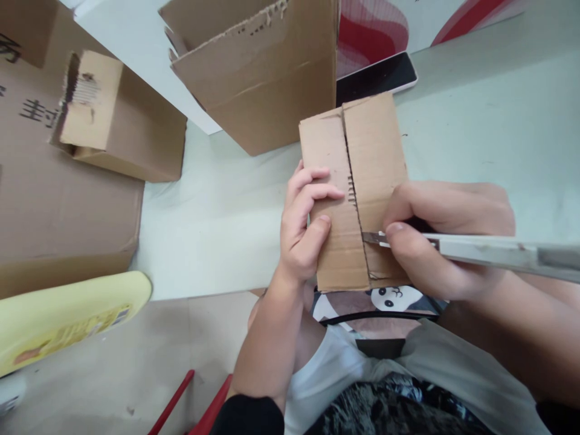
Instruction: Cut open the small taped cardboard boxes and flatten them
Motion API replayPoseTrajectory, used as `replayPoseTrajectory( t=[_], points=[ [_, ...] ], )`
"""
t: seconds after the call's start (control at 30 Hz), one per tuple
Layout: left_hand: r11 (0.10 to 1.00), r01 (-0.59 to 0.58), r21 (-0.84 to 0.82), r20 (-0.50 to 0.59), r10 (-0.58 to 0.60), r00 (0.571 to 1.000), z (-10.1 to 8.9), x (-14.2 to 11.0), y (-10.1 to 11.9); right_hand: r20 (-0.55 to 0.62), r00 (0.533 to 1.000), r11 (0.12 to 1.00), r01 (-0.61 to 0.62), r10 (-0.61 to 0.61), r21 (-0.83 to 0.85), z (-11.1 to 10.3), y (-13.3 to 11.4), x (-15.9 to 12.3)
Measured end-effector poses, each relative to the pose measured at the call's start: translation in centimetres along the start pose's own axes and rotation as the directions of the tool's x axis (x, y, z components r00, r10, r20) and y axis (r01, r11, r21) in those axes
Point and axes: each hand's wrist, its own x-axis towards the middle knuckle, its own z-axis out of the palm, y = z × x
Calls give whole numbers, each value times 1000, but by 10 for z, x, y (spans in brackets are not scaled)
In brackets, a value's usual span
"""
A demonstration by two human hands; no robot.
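Observation:
A small brown cardboard box [328,145] sits at the table's near edge, with a dark seam running down between its two top flaps. My left hand [306,220] grips the box's left side, its fingers and thumb resting on the left flap. Pinched in my right hand [435,232] is a utility knife [489,249] with a pale handle. Its short blade touches the box at the seam, below a row of small dark marks. The right hand's lower fingers are partly hidden behind the knife.
Behind stands a taller open cardboard box [272,84] with a torn rim. A phone [378,78] lies beside it on the pale table [217,229]. At left are another small carton [145,133], a large carton [67,223] and a yellow container [77,314].

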Motion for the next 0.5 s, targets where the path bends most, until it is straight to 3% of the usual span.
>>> replayPoseTrajectory(
  t=[0.5],
  points=[
    [1000, -6, 16, 6, 6, 1000, -1, 0, -1, 73, 997, 1000, -24, 24, 10, -3, 1, 1]
  ],
)
